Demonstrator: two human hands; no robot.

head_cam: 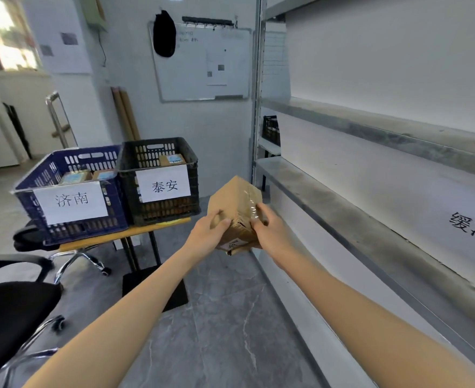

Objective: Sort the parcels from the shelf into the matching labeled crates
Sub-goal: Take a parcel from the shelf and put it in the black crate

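The cardboard parcel is held in the air over the floor, to the right of the black crate and a little nearer the camera, touching neither the crate nor the shelf on its far side. Both hands grip it: the left hand curls its fingers over the near left face, and the right hand pinches the taped edge. The likeliest fault is a mis-sort. The parcel's own label sits at its lower end, mostly turned away and too blurred to read, so a choice between the black crate, marked 泰安, and the blue crate touching its left side, marked 济南, would be a guess until the box is turned. Turning it brings the second risk: the tape looks glossy under the fingers, and shifting grip in mid-air could let the box slip to the floor. Each crate already holds parcels, so a careless drop could land on them. Both crates stand on a small table, and the black crate's right rim must be cleared. Left of the blue crate and lower, an office chair crowds the approach, while a whiteboard hangs behind the black crate.
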